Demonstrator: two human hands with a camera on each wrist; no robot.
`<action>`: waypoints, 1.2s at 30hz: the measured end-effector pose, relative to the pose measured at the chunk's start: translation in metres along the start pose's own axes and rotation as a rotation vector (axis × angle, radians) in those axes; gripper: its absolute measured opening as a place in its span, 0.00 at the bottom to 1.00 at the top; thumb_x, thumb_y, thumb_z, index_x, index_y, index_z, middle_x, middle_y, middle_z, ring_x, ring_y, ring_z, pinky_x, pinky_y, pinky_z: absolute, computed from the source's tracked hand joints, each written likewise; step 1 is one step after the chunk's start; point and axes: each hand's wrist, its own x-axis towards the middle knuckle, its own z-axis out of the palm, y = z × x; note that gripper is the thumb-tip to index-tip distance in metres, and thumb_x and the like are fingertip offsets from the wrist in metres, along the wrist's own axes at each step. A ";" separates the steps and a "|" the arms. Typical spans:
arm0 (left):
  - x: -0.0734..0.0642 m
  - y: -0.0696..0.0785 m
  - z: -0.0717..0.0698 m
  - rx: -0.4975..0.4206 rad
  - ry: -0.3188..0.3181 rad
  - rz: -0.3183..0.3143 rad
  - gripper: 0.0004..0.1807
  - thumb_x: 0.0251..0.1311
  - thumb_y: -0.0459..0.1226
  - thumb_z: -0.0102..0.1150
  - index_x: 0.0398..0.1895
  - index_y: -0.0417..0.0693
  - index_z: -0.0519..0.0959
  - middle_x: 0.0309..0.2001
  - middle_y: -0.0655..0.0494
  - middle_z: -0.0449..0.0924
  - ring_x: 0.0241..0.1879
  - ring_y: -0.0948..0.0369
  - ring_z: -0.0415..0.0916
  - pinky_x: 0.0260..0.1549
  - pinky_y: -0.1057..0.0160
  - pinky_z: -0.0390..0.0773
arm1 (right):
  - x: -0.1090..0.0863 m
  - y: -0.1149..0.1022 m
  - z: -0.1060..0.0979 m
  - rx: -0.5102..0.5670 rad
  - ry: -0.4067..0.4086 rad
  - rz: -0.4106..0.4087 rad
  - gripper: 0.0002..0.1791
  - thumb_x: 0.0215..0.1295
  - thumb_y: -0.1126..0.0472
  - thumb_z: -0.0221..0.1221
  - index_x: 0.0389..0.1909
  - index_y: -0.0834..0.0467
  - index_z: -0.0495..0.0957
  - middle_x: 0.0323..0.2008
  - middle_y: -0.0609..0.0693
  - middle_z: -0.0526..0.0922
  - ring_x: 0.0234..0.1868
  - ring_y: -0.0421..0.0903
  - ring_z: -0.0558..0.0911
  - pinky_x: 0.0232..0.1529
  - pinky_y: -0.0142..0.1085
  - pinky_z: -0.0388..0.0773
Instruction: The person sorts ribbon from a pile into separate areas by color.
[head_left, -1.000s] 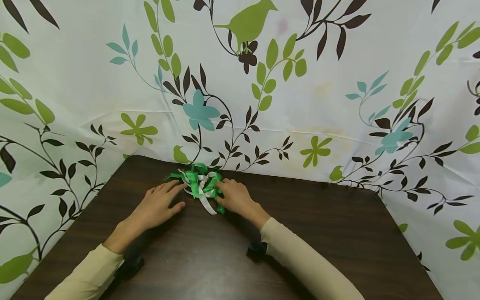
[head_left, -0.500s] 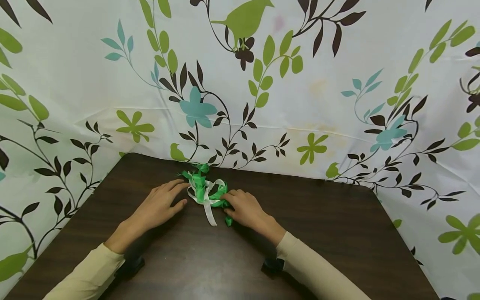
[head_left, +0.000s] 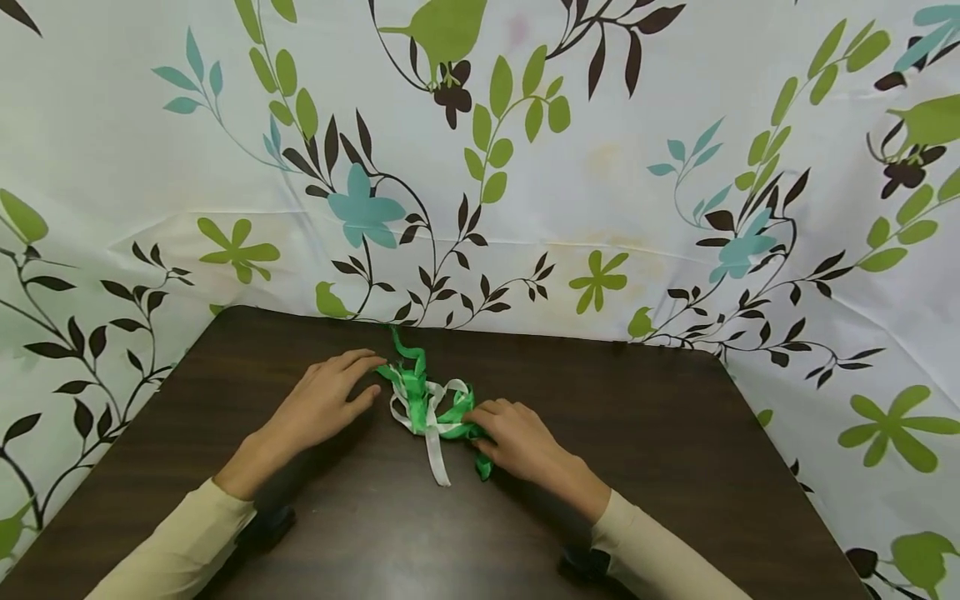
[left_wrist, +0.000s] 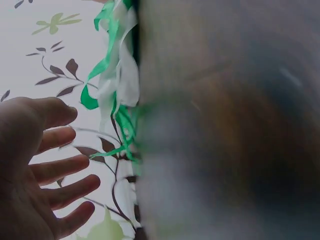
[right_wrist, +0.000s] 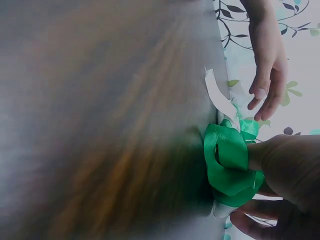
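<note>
Left grip [head_left: 318, 402] wide, fingers relaxed and spread, tips just beside green ribbon [head_left: 415, 392]; contact hard to tell. Left arm reaches forward, palm down over counter [head_left: 390, 533]. Ribbons between hands, toward counter's far edge: green one crumpled, thin tail trailing to that edge; white ribbon [head_left: 435, 460] looped and tangled with it, flat end pointing toward person. Right grip [head_left: 519, 440] narrow, pinching right part of green ribbon; hand angled inward, low over counter.

Ribbons [head_left: 431, 421] lie on the table [head_left: 690, 442], the left hand [head_left: 322, 404] at their nine o'clock, the right hand [head_left: 521, 437] between three and four, cloth [head_left: 600, 192] behind at twelve.
</note>
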 end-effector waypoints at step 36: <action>0.077 0.038 0.004 0.045 -0.312 0.278 0.07 0.62 0.35 0.72 0.38 0.57 0.83 0.52 0.54 0.80 0.51 0.48 0.77 0.50 0.34 0.70 | 0.022 -0.005 -0.087 0.257 -0.111 0.074 0.26 0.75 0.45 0.58 0.67 0.54 0.75 0.61 0.48 0.79 0.60 0.46 0.78 0.56 0.45 0.75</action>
